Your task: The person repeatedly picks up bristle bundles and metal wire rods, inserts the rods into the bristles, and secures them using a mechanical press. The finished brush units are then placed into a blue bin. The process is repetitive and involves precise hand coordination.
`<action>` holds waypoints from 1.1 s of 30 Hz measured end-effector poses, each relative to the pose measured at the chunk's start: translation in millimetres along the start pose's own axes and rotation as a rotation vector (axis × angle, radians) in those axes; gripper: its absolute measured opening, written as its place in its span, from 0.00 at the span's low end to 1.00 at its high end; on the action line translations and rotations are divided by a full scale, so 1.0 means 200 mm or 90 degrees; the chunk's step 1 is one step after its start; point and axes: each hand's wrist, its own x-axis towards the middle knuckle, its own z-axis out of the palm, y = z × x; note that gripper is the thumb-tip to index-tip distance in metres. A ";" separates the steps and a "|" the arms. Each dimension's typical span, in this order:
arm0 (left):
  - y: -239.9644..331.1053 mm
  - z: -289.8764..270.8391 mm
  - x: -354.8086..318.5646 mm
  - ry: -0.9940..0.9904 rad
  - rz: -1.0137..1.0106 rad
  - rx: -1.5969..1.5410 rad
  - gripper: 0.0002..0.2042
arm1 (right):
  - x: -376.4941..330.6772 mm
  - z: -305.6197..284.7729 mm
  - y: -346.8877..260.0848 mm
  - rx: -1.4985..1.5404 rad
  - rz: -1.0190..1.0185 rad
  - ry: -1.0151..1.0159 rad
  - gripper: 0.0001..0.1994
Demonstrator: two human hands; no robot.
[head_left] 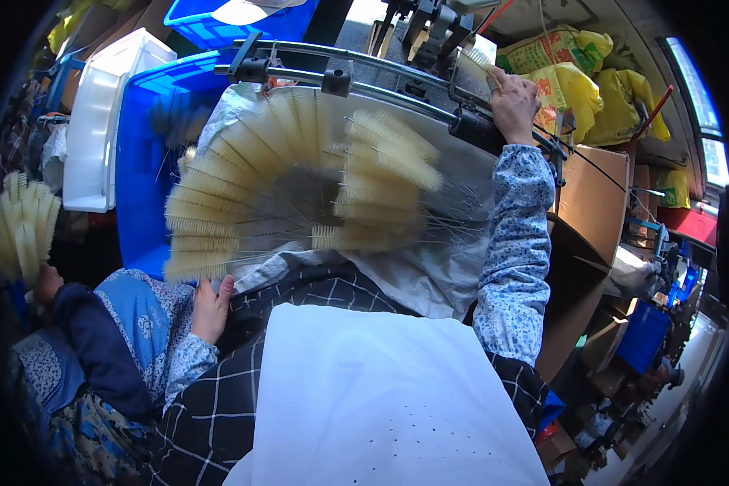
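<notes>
- Head view: a fan of cream bottle brushes (300,186) is spread on a grey sheet (429,267), just above the left hand's (211,308) loosely curled fingers.
- One brush (479,61) is pinched by the right hand (514,104) at a metal rail (364,77); its fingertips are partly hidden.

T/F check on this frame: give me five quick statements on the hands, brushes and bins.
1. The right hand is up at the curved metal rail. True.
2. The left hand rests on the white cloth. False: it sits by the fan of pale yellow wire-stemmed bottle brushes, at its lower edge.
3. The brushes lie in one straight row. False: they are fanned out.
4. A blue plastic bin stands left of the fan. True.
5. The right sleeve is plain red. False: it is blue floral.
</notes>
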 end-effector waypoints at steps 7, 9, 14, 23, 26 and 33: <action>-0.12 0.02 0.12 0.131 -0.050 -0.831 0.36 | 0.08 0.12 0.07 -0.050 -0.067 0.047 0.19; -0.08 -0.02 0.14 0.102 -0.085 -0.891 0.39 | 0.11 0.11 0.06 -0.046 -0.070 0.036 0.20; -0.06 -0.06 0.20 0.073 -0.044 -0.945 0.38 | 0.09 0.09 0.06 -0.108 -0.066 0.048 0.18; 0.34 -0.11 0.31 0.233 0.241 -0.365 0.43 | -0.12 -0.03 0.19 -0.074 0.130 0.079 0.28; 0.36 -0.04 0.41 0.401 0.227 0.169 0.41 | -0.11 -0.02 0.16 0.032 0.134 0.076 0.26; 0.88 -0.09 0.48 0.407 0.306 0.360 0.25 | -0.06 0.01 0.10 0.163 0.158 0.086 0.19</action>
